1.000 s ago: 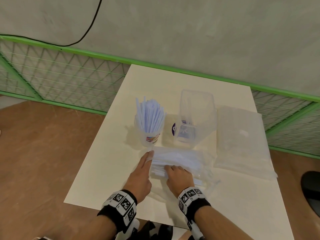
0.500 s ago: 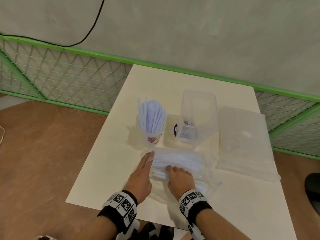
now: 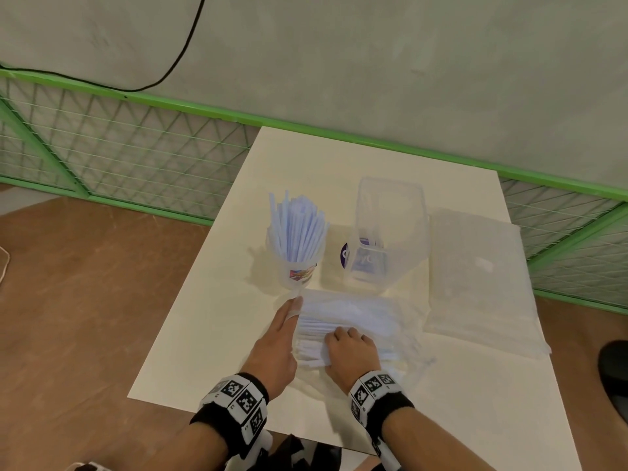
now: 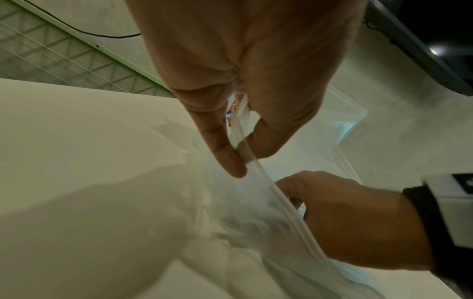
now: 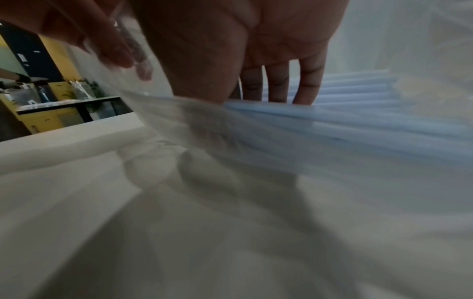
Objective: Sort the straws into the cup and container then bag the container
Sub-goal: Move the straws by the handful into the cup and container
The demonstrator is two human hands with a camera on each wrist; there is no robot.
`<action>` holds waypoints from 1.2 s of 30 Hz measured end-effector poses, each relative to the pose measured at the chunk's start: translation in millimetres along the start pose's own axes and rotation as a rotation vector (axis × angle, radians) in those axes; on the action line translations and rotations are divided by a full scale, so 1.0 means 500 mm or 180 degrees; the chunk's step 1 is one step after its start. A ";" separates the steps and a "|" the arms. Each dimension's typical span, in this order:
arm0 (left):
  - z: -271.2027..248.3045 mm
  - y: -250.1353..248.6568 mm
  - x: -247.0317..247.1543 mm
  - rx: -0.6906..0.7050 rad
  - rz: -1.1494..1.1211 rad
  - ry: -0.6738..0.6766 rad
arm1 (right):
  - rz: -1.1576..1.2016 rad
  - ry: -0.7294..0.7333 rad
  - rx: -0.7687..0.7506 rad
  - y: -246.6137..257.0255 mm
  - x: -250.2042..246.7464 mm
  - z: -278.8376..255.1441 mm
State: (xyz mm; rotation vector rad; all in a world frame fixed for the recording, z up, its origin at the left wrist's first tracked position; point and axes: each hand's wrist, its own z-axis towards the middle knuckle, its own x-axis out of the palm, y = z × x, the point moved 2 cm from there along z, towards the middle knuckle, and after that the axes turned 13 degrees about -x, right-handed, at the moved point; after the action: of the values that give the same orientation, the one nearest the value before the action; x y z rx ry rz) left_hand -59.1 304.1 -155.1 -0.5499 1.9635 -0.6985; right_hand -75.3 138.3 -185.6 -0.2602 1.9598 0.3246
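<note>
A clear cup point(image 3: 296, 266) packed with pale blue straws point(image 3: 297, 229) stands mid-table, and a clear container point(image 3: 389, 232) stands right of it. In front of them lies a clear bag point(image 3: 404, 321) full of loose straws point(image 3: 317, 326). My left hand point(image 3: 295, 305) pinches the bag's open rim point(image 4: 252, 161) between thumb and finger. My right hand point(image 3: 343, 338) is inside the bag's mouth, fingers point(image 5: 279, 87) curled down over a bunch of straws point(image 5: 358, 113) with the thumb on the near side. Their tips are hidden.
A flat stack of clear plastic bags point(image 3: 479, 277) lies at the right of the white table point(image 3: 204, 334). A green mesh fence point(image 3: 119, 154) runs behind the table against the wall. Brown floor lies on the left.
</note>
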 end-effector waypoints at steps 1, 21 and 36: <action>0.000 -0.001 0.000 0.0013 0.0018 0.0008 | -0.0075 0.0069 -0.0043 0.000 0.002 -0.001; 0.020 -0.048 -0.043 0.0033 -0.0003 -0.0166 | 0.2783 -0.1614 0.0062 -0.016 -0.123 -0.107; 0.026 -0.089 -0.076 -0.0228 0.0461 -0.0384 | 0.3766 -0.2220 0.0943 -0.017 -0.151 -0.115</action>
State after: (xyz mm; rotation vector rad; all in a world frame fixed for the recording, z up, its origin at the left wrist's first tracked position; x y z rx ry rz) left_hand -26.5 292.1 -106.2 -0.4763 1.8995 -0.4950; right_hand -92.1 113.2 -94.9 1.1102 1.2303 0.7375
